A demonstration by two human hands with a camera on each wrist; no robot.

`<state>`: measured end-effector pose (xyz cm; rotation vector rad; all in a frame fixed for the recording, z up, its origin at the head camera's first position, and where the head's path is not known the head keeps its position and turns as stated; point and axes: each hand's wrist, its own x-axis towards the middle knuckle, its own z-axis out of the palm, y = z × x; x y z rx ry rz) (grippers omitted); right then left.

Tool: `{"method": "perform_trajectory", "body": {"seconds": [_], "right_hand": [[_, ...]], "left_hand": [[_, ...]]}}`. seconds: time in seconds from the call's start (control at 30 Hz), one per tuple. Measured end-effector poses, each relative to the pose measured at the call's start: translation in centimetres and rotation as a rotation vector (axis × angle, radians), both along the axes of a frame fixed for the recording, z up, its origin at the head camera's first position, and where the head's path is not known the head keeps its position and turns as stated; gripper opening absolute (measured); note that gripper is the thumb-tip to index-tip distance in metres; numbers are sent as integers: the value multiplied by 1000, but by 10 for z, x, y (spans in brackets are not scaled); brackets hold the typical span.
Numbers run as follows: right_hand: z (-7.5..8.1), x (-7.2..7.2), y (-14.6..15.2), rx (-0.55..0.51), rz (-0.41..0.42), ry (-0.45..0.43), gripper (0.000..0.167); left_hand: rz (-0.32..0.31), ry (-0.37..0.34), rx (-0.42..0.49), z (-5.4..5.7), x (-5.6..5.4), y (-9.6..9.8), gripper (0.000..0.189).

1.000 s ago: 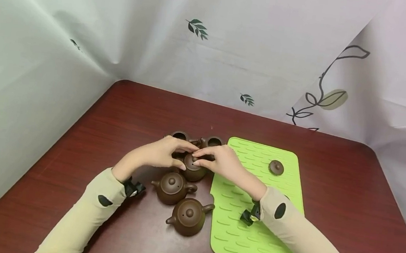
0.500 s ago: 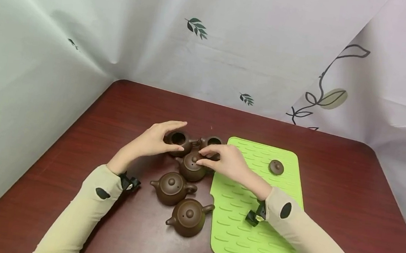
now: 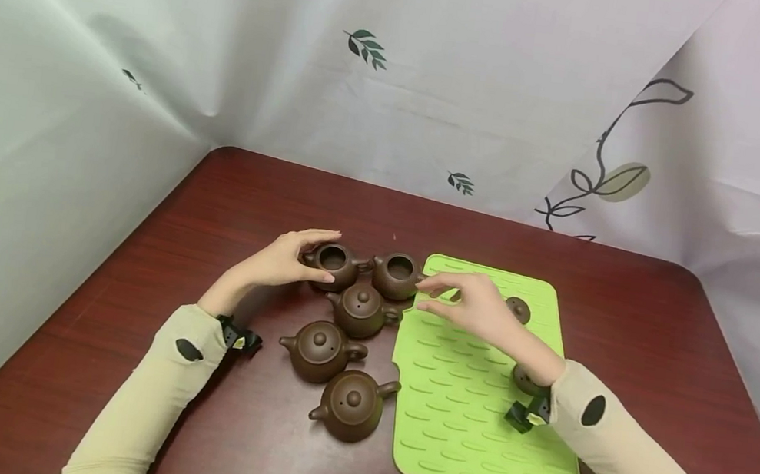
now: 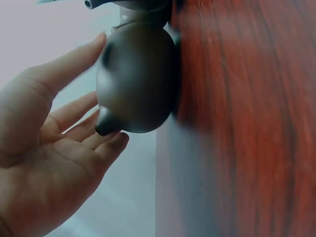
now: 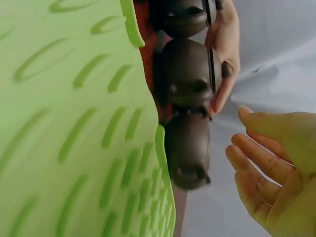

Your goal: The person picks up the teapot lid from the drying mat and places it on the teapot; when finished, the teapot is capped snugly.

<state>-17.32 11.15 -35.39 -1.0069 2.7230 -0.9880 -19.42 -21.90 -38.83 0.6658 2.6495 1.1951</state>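
Note:
My left hand [image 3: 273, 260] reaches round a small brown lidless teapot [image 3: 348, 272] at the back left, thumb on its near side and fingers behind. In the left wrist view the thumb tip lies by the teapot's [image 4: 140, 84] rim and the fingers are beside its spout. Nothing is in my right hand [image 3: 473, 305], which hovers over the green mat's [image 3: 443, 429] left part with loosely bent fingers. A second lidless teapot [image 3: 394, 290] stands just left of it. One loose lid [image 3: 518, 309] lies on the mat behind that hand; another lid [image 3: 526, 381] is partly hidden by the wrist.
Three lidded teapots stand toward the front: one teapot [image 3: 357, 321] right before the lidless pair, another teapot [image 3: 315, 369] nearer, and a third teapot [image 3: 350, 424] nearest, its handle at the mat's edge. White curtains [image 3: 400, 115] surround the dark red table [image 3: 227, 437].
My right hand has let go of the middle teapot's lid knob and moved right over the mat. My left hand left that teapot and closed in on the back-left lidless teapot.

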Motion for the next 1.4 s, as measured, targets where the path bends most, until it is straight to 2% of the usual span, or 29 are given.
{"method": "perform_trajectory", "body": {"seconds": [0.13,0.27,0.47,0.57,0.7,1.03,1.4], "right_hand": [[1,0,19,-9,29,-21,27],[-2,3,40,-13,64,-9,32],[-13,10,70,-9,94,28,36],[-17,15,85,-19,99,16,37],[-21,25,105,-13,73,-25,40],[-34,50,142,22,-92,-26,40],[-45,63,159,47,-154,-5,40]], "left_hand": [[-18,-54,32,0,0,-1,71],[-43,-102,19,0,-1,1,69],[-33,-118,11,-1,0,3,68],[-29,-129,17,0,0,4,68],[-19,-144,20,1,2,4,68],[-2,-166,57,-3,2,2,68],[-12,-170,82,-3,2,2,68]]}}
